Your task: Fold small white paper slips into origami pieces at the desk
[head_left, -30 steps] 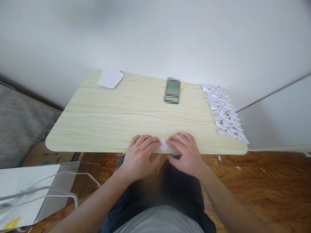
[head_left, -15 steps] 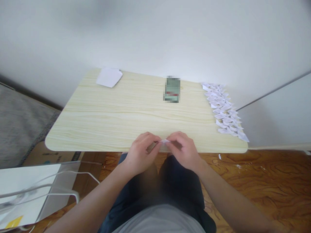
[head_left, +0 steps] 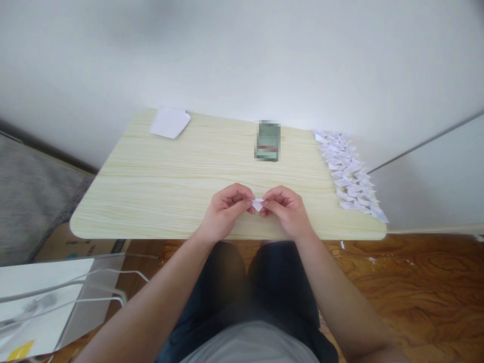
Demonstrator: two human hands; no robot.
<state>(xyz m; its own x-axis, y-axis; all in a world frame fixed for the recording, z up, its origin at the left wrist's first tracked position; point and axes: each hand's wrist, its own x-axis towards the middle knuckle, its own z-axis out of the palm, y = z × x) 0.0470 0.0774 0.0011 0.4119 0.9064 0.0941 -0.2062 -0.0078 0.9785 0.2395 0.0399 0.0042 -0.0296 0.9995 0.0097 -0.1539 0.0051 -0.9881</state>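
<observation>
A small white folded paper piece (head_left: 258, 204) is pinched between my two hands just above the near part of the light wooden table (head_left: 159, 186). My left hand (head_left: 226, 210) grips its left end with curled fingers. My right hand (head_left: 285, 209) grips its right end the same way. Both hands hover close together, a little in from the table's front edge.
Several folded white paper pieces (head_left: 348, 174) lie in a row along the table's right edge. A stack of white paper (head_left: 170, 122) sits at the far left corner and a blurred green object (head_left: 268, 140) at the far middle. A white bag (head_left: 41, 302) stands on the floor at left.
Both hands rose from the table's front edge and moved forward over it, lifting the paper piece from pressed flat into a pinch between the fingertips.
</observation>
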